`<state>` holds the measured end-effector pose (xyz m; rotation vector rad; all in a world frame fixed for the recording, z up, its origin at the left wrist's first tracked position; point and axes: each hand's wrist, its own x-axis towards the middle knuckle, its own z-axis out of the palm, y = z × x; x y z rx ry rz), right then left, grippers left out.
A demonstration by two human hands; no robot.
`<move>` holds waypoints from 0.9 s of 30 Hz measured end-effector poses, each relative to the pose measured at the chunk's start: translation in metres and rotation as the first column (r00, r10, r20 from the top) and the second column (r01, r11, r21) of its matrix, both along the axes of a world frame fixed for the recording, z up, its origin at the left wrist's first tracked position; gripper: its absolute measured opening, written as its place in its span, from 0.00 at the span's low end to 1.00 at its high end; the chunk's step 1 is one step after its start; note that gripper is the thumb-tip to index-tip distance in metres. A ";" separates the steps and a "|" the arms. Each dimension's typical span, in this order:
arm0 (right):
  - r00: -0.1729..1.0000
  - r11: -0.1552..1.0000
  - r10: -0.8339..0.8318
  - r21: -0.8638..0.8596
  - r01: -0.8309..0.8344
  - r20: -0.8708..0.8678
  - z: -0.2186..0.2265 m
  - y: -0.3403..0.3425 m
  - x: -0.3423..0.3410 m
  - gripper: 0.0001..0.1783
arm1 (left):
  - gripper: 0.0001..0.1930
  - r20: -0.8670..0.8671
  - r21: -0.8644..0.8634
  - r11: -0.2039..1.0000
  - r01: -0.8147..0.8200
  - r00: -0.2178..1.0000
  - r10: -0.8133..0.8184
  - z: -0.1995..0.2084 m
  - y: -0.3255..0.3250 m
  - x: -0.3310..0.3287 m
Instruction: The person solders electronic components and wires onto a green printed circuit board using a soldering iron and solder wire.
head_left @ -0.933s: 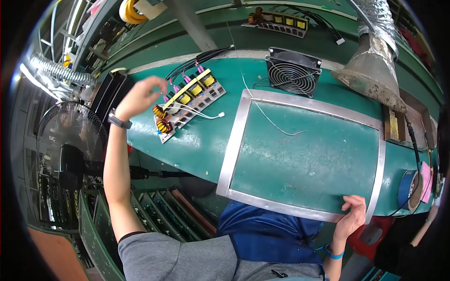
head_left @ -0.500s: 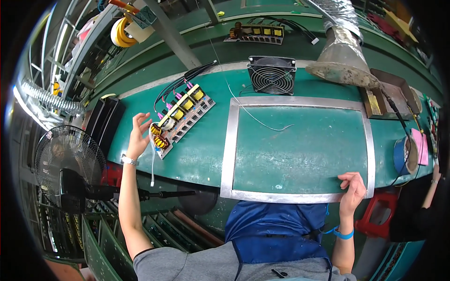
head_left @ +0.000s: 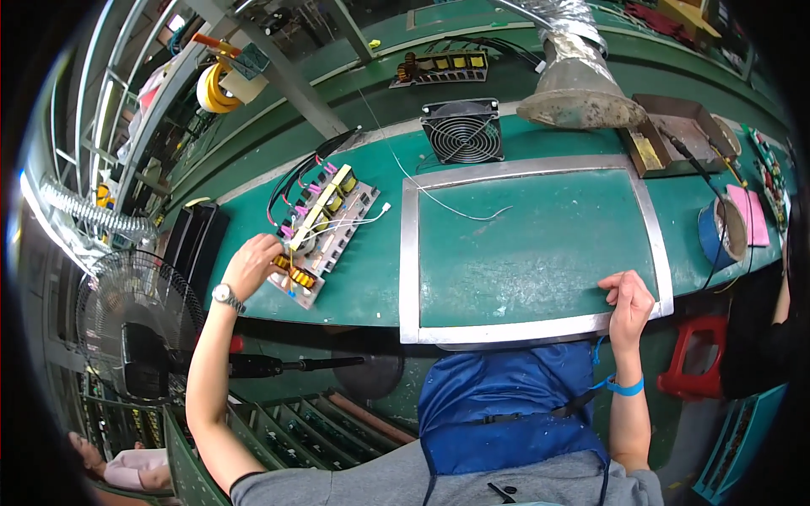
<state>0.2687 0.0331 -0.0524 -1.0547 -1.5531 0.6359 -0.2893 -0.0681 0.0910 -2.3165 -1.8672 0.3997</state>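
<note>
My left hand (head_left: 253, 266), a watch on its wrist, is closed on the near-left end of a circuit board (head_left: 339, 244), beside its copper-wound coils (head_left: 297, 275). Its fingertips are partly hidden there. The board carries yellow transformers and pink-sleeved wires, with black cables behind it. A thin white cable (head_left: 354, 221) with a small plug lies across it. My right hand (head_left: 629, 305), a blue band on its wrist, hovers over the lower right of a metal frame (head_left: 409, 261) on the green bench. Its fingers are loosely curled in, and nothing shows in them.
A black fan (head_left: 462, 133) stands behind the frame, near a suction hood (head_left: 580, 94). At the right are a metal tray (head_left: 688, 126), a blue tape roll (head_left: 720, 232) and a pink pad (head_left: 749, 215). Another board (head_left: 443, 67) lies beyond; a pedestal fan (head_left: 139, 316) stands left.
My left hand has closed on the board's near end, which has shifted slightly toward me. The white cable, hanging down before, now lies across the board. My right hand stays curled over the frame.
</note>
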 end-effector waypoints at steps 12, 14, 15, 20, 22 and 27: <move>0.905 0.897 0.409 -0.133 -0.422 -0.116 0.046 -0.030 -0.052 0.12 | 0.12 0.887 -0.405 0.868 -0.287 -0.353 0.297 0.113 0.011 0.168; 0.762 0.750 0.613 -0.151 -0.644 -0.206 0.048 -0.036 -0.063 0.32 | 0.15 0.824 -0.442 0.887 -0.136 -0.452 0.342 0.108 0.014 0.174; 0.666 0.656 0.653 -0.170 -0.736 -0.361 0.047 -0.039 -0.064 0.35 | 0.15 0.773 -0.466 0.878 -0.110 -0.534 0.343 0.099 0.017 0.184; 0.374 0.327 0.499 -0.230 -0.917 -0.781 0.037 -0.043 -0.020 0.34 | 0.13 0.465 -0.454 0.801 0.391 -0.663 0.587 0.030 0.072 0.218; 0.514 0.415 0.415 -0.346 -0.841 -0.751 0.033 -0.050 -0.010 0.27 | 0.13 0.352 -0.410 0.743 0.528 -0.660 0.663 -0.017 0.108 0.218; 0.619 0.489 0.263 -0.451 -0.747 -0.740 0.023 -0.050 0.003 0.21 | 0.15 0.157 -0.483 0.613 0.626 -0.627 0.763 -0.089 0.171 0.245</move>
